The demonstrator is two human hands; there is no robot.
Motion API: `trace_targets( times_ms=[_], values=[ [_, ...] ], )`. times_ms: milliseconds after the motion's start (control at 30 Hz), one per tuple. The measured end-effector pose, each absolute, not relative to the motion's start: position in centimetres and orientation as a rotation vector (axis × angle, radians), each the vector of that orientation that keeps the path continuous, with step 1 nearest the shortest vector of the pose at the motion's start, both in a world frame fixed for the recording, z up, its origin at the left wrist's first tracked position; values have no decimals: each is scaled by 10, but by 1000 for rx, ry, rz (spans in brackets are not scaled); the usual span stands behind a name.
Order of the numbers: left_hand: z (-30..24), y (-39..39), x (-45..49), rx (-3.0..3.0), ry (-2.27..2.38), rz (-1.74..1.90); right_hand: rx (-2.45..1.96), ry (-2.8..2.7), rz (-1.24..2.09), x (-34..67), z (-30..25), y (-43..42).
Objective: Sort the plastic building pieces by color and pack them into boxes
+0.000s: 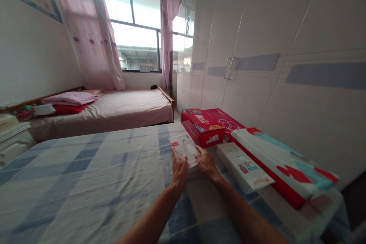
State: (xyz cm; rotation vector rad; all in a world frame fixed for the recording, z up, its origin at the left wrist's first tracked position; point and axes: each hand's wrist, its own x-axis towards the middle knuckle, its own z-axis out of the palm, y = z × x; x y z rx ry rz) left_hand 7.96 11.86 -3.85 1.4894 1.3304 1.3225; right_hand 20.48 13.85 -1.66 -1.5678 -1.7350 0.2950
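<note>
A small flat white box (185, 148) lies on the blue checked bedsheet (85, 175). My left hand (179, 167) rests on its left edge with fingers curled around the side. Its right edge is gripped by my right hand (206, 162). Both hands hold the box between them, low over the sheet. A red box (203, 126) sits just beyond it, touching or nearly touching its far end.
A long white box (243, 167) and a long red and white box (283, 164) lie to the right, next to the white wardrobe (257, 84). A second bed (114, 108) with pink pillows stands under the window.
</note>
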Motion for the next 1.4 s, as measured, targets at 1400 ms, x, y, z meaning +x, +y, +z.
trace_targets(
  times_ms=[1400],
  values=[
    [-14, 21, 210, 1101, 1329, 1145, -1603, -1353, -171, 316, -52, -12]
  ],
)
